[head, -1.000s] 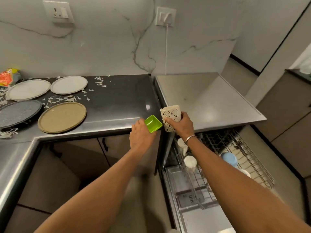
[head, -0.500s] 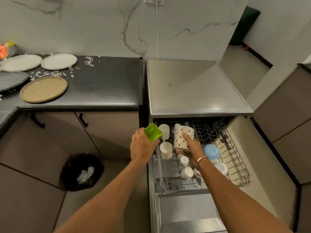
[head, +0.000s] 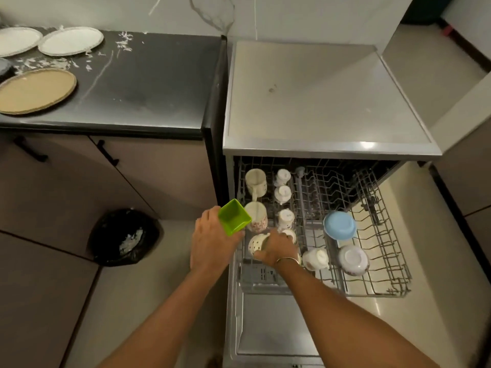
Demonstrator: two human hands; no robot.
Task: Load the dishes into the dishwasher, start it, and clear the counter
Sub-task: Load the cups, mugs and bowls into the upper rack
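Green cup (head: 233, 217): left hand (head: 212, 245) | spotted mug (head: 257, 245): right hand (head: 277, 248) | floral mug (head: 256, 217) adjacent

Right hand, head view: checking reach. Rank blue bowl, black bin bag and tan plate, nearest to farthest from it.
1. Blue bowl, in the rack just right of the right hand.
2. Black bin bag, on the floor to the left.
3. Tan plate, on the counter, far left.

We have lowered the patterned cup (head: 257, 245) with our right hand (head: 276, 249) from the tabletop edge into the dishwasher rack (head: 382, 261), near its front left corner.
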